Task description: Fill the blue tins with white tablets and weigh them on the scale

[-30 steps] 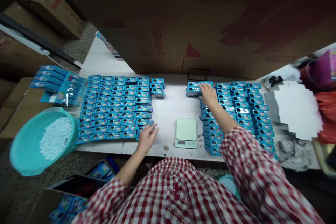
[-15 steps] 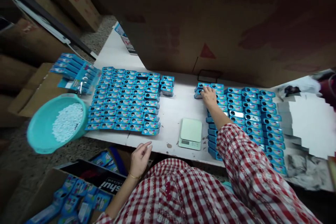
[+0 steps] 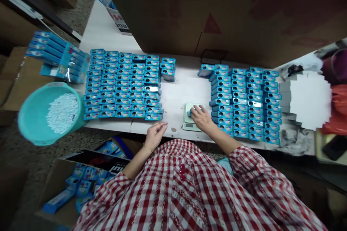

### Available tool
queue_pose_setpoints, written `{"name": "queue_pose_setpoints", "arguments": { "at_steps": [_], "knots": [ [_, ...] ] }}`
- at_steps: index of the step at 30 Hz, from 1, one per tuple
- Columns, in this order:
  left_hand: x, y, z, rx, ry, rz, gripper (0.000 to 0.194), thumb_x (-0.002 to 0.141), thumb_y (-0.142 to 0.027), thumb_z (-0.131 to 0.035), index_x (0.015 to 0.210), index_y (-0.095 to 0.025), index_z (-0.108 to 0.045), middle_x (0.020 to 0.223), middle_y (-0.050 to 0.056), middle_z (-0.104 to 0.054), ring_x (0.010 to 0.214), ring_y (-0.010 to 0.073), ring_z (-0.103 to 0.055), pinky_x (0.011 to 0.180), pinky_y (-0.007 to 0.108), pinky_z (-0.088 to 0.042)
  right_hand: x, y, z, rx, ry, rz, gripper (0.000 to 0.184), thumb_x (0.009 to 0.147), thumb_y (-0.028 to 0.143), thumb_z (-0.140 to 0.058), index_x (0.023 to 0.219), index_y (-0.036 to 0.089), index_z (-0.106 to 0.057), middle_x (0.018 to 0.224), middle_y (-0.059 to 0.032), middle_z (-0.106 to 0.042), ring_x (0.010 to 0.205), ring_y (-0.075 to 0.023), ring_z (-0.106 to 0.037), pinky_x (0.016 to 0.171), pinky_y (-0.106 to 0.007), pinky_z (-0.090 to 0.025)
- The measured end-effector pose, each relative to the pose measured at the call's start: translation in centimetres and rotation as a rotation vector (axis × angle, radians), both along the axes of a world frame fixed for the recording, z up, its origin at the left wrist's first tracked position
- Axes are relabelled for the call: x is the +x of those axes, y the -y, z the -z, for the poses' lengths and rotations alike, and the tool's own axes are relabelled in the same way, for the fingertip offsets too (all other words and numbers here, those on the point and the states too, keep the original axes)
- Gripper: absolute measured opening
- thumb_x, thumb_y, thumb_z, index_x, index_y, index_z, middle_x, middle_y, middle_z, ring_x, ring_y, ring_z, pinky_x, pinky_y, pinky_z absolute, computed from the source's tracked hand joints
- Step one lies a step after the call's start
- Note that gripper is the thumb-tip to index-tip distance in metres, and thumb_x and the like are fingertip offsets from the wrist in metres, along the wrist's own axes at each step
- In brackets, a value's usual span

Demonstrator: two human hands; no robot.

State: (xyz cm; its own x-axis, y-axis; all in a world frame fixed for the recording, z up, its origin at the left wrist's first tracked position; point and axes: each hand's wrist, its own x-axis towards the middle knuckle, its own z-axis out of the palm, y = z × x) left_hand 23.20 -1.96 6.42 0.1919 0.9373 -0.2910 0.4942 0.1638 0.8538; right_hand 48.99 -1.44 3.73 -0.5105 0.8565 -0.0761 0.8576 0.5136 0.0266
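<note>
So the right hand [image 3: 201,118] has its fingers around a small blue printed box [image 3: 189,113], right over the pale green flat scale [image 3: 189,126] on the white worktop [image 3: 177,95]. Left hand [image 3: 155,135] is empty, fingers loosely bent, near the worktop's front edge.

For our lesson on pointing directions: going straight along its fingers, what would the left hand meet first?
The left hand would probably meet the scale first, though the hand's height above the table is unclear.

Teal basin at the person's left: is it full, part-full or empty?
Part-full. A heap of small, pale pieces covers some of the basin, and its bare inner wall shows on the left side.
</note>
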Motion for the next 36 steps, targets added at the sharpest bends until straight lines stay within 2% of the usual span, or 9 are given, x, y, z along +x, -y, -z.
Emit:
{"name": "queue_pose_setpoints", "arguments": {
  "at_steps": [2,4,6,9,13,23,31,36],
  "knots": [
    [0.6,-0.3,0.1,-0.038,0.074,-0.016,0.027,0.074,-0.036,-0.057,0.087,-0.017,-0.070,0.079,0.005,-0.063,0.069,0.0135,-0.053,0.066,0.025,-0.041,0.3,0.8,-0.1,-0.015,-0.056,0.112,0.022,0.085,0.017,-0.045,0.097,0.018,-0.063,0.117,-0.0086,-0.056,0.112,-0.0243,-0.041,0.095,-0.040,-0.026],
    [1.1,-0.3,0.4,-0.124,0.157,-0.082,0.028,0.071,-0.037,-0.060,0.086,-0.016,-0.070,0.073,0.003,-0.063,0.063,0.0119,-0.051,0.060,0.024,-0.039,1.4,1.5,-0.3,-0.015,-0.141,0.252,0.026,0.084,0.027,-0.049,0.107,0.020,-0.060,0.118,-0.0090,-0.055,0.108,-0.0245,-0.043,0.089,-0.039,-0.031],
    [1.4,-0.2,0.8,-0.254,0.238,-0.178,0.032,0.068,-0.040,-0.062,0.086,-0.015,-0.070,0.058,-0.001,-0.055,0.050,0.0084,-0.043,0.049,0.022,-0.033,2.7,2.3,-0.3,0.003,-0.227,0.374,0.031,0.086,0.031,-0.047,0.113,0.020,-0.058,0.112,-0.0098,-0.058,0.100,-0.0235,-0.047,0.082,-0.037,-0.034],
    [1.6,0.1,1.2,-0.410,0.344,-0.298,0.037,0.063,-0.041,-0.066,0.086,-0.012,-0.070,0.044,-0.006,-0.041,0.041,0.0047,-0.030,0.041,0.020,-0.023,4.0,3.2,0.3,0.019,-0.302,0.465,0.030,0.088,0.029,-0.041,0.107,0.019,-0.062,0.098,-0.0089,-0.062,0.088,-0.0215,-0.049,0.075,-0.033,-0.036],
    [1.1,0.2,1.1,-0.469,0.419,-0.389,0.038,0.057,-0.038,-0.071,0.084,-0.011,-0.069,0.048,-0.006,-0.043,0.042,0.0031,-0.031,0.040,0.019,-0.024,3.8,3.3,1.0,0.012,-0.297,0.458,0.032,0.090,0.029,-0.037,0.103,0.020,-0.064,0.094,-0.0079,-0.063,0.084,-0.0211,-0.048,0.072,-0.033,-0.034],
    [-0.3,0.5,0.7,-0.562,0.557,-0.534,0.036,0.056,-0.030,-0.073,0.086,-0.011,-0.066,0.056,-0.005,-0.048,0.047,0.0027,-0.038,0.043,0.017,-0.030,4.3,3.5,1.1,-0.018,-0.288,0.451,0.031,0.089,0.029,-0.039,0.106,0.020,-0.063,0.097,-0.0075,-0.061,0.087,-0.0219,-0.046,0.075,-0.033,-0.033],
    [0.7,0.3,0.8,-0.672,0.663,-0.479,0.027,0.060,-0.007,-0.062,0.087,-0.011,-0.063,0.076,0.004,-0.062,0.063,0.0071,-0.056,0.054,0.018,-0.041,3.4,3.3,1.0,-0.012,-0.258,0.472,0.031,0.090,0.029,-0.038,0.104,0.019,-0.065,0.096,-0.0084,-0.062,0.085,-0.0211,-0.045,0.072,-0.033,-0.032],
    [2.1,0.2,1.0,-0.721,0.697,-0.430,0.021,0.066,-0.004,-0.060,0.085,-0.009,-0.063,0.071,0.004,-0.063,0.063,0.0090,-0.059,0.057,0.019,-0.046,1.8,2.1,1.2,-0.051,-0.311,0.448,0.026,0.088,0.021,-0.042,0.097,0.020,-0.066,0.092,-0.0071,-0.064,0.083,-0.0200,-0.049,0.072,-0.033,-0.035]
  ]
}}
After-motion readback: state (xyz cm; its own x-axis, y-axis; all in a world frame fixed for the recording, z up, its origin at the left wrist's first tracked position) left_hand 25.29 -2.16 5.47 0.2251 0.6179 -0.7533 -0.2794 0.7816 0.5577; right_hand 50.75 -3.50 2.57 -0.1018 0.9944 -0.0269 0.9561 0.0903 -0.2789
